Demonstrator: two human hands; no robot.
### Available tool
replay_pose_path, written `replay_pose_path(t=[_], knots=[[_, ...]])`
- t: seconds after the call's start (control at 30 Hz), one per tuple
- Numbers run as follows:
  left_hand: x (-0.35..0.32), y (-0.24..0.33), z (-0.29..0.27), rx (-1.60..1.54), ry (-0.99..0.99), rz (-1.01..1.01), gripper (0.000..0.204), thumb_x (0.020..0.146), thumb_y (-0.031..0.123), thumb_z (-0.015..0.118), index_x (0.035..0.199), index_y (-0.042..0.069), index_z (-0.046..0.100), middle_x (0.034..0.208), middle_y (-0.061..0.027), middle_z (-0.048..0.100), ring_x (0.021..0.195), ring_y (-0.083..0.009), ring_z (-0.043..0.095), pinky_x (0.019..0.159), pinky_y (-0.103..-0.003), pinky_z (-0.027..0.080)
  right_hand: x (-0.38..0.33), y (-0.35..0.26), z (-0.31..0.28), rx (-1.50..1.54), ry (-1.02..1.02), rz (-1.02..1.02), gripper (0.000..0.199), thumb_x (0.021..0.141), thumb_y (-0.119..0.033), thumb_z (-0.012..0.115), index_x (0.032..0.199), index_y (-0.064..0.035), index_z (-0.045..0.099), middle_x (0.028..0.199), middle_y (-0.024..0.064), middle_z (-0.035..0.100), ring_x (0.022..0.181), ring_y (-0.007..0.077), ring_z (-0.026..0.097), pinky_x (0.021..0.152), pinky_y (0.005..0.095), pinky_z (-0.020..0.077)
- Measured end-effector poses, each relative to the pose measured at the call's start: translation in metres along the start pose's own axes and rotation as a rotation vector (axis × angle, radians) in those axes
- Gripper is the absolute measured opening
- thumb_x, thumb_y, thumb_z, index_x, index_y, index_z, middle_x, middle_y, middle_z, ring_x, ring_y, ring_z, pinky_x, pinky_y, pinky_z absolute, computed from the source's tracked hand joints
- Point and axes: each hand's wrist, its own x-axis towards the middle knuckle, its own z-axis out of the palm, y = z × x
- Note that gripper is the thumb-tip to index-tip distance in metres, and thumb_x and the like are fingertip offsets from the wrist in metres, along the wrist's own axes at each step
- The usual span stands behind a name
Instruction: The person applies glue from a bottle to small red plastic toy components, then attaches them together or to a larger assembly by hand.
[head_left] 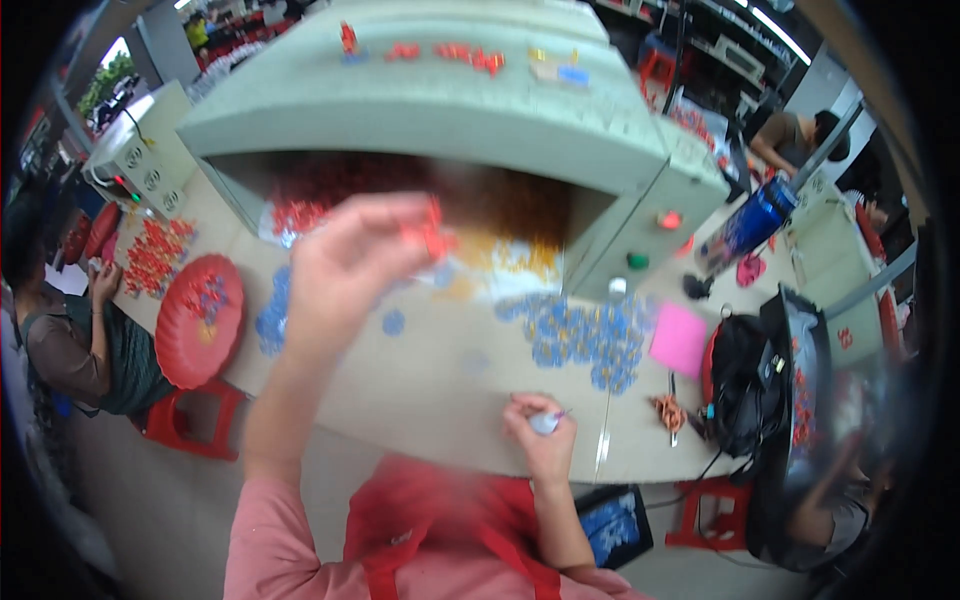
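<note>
My left hand (355,255) is raised in front of the pale green cabinet. Between its thumb and fingers it pinches a small red plastic piece (428,238), blurred by motion. Low over the table's front edge, my right hand (543,440) is closed around a small white bottle (545,423) with a thin dark tip. Many flat blue discs (590,338) with yellowish middles lie on the table to the right. More blue discs (272,318) are at the left, partly behind my left forearm.
The cabinet (420,140) has an open front, with red pieces (298,215) and yellow pieces (540,258) inside. Left stands a red bowl (172,345). A pink pad (680,338), a black bag (745,385) and a blue bottle (748,225) are at right. People sit on both sides.
</note>
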Motion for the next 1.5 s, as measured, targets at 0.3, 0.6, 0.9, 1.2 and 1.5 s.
replay_pose_path(t=[0.3, 0.6, 0.9, 1.2, 1.5], knots=[[0.178, 0.009, -0.027, 0.986, 0.312, 0.138, 0.026, 0.075, 0.030, 0.067, 0.092, 0.010, 0.071, 0.083, -0.0154, 0.068, 0.081, -0.0298, 0.065, 0.076, -0.035, 0.050, -0.015, 0.009, -0.001, -0.021, -0.040, 0.090, 0.017, 0.076, -0.004, 0.072, 0.092, -0.0020, 0.066, 0.083, 0.0006, 0.064, 0.074, 0.0059, 0.057, 0.067, 0.0221, 0.0480], [0.036, -0.057, -0.049, 0.752, 0.558, 0.718, 0.008, 0.079, -0.001, 0.063, 0.086, 0.001, 0.066, 0.083, -0.0070, 0.062, 0.059, -0.0103, 0.055, 0.052, -0.021, 0.044, -0.002, 0.023, -0.009, -0.098, 0.027, -0.022, 0.020, 0.077, 0.002, 0.066, 0.097, 0.0027, 0.060, 0.078, 0.0063, 0.062, 0.062, 0.0104, 0.058, 0.055, 0.0212, 0.0472], [0.074, -0.191, -0.101, 1.088, 0.295, 0.093, 0.015, 0.081, 0.018, 0.059, 0.089, 0.010, 0.068, 0.088, -0.0157, 0.063, 0.080, -0.0285, 0.063, 0.070, -0.043, 0.050, -0.013, 0.032, -0.010, -0.299, -0.044, -0.213, 0.019, 0.076, 0.006, 0.067, 0.094, 0.0031, 0.061, 0.079, 0.0065, 0.061, 0.066, 0.0109, 0.059, 0.060, 0.0218, 0.0483], [0.151, -0.259, -0.091, 1.651, 0.295, -0.149, 0.038, 0.082, 0.019, 0.049, 0.118, 0.011, 0.053, 0.101, -0.0148, 0.063, 0.094, -0.0327, 0.061, 0.081, -0.043, 0.052, -0.013, 0.026, -0.002, -0.319, -0.023, -0.241, 0.020, 0.074, 0.007, 0.068, 0.093, 0.0017, 0.063, 0.080, 0.0070, 0.061, 0.068, 0.0113, 0.061, 0.061, 0.0223, 0.0489], [0.132, -0.197, -0.104, 1.266, 0.034, -0.034, 0.027, 0.087, 0.021, 0.057, 0.110, 0.008, 0.058, 0.090, -0.0164, 0.064, 0.076, -0.0252, 0.064, 0.068, -0.035, 0.055, -0.012, 0.022, -0.003, -0.329, -0.026, -0.332, 0.019, 0.072, 0.007, 0.070, 0.089, 0.0001, 0.064, 0.081, 0.0078, 0.062, 0.070, 0.0126, 0.063, 0.063, 0.0227, 0.0497]])
